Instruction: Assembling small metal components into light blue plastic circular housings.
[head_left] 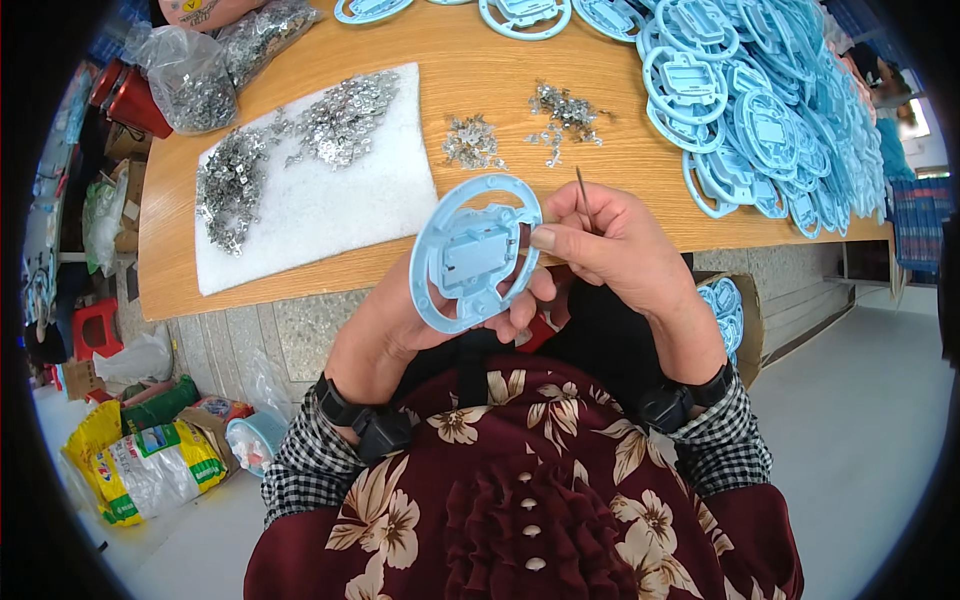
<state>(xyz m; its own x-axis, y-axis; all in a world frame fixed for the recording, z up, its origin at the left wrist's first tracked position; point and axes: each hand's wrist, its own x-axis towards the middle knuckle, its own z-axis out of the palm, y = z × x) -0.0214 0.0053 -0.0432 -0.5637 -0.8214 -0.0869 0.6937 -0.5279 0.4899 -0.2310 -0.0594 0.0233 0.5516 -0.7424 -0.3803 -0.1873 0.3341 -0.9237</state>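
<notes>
My left hand (pixel 392 312) is closed round a light-blue plastic steering-wheel-shaped part (pixel 478 254), held tilted above the table's near edge. It has an oval rim and a rectangular compartment in the middle. Some of the left fingers curl out below the rim. My right hand (pixel 630 250) grips a thin dark metal tool (pixel 583 192), its tip pointing up; whether it is tweezers or a pick I cannot tell. The right thumb and fingertips touch the rim's right side. Anything small pinched there is hidden.
Small metal clips (pixel 345 115) lie heaped on a white foam sheet (pixel 330 205). Two loose piles (pixel 472 142) sit on the wooden table (pixel 450 70). Many blue parts (pixel 775 130) are stacked at right. Bagged metal pieces (pixel 190 85) stand far left; a box of blue parts (pixel 722 312) is below.
</notes>
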